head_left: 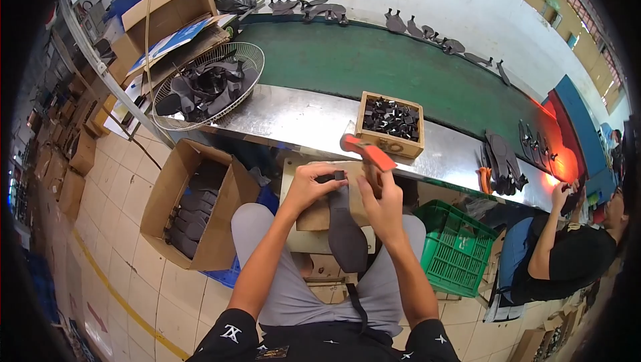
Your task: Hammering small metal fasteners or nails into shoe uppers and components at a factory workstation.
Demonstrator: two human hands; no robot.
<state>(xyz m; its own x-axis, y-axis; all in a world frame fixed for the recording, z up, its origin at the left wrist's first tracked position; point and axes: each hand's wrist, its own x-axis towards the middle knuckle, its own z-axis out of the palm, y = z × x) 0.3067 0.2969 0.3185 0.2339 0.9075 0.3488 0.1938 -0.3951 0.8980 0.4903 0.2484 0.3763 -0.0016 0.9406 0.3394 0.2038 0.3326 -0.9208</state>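
Observation:
My left hand pinches the far end of a dark grey shoe insole, next to a small black block at that end. The wide end of the insole points toward me, over a tan work block between my knees. In my right hand is a hammer, gripped by its handle. Its orange-red head is raised just right of the black block, apart from it. My fingers hide part of the handle and of the insole's far end.
Ahead, a wooden box of small black parts stands on the metal ledge beside a green conveyor belt. A wire basket and a cardboard box of insoles are left. A green crate and a co-worker are right.

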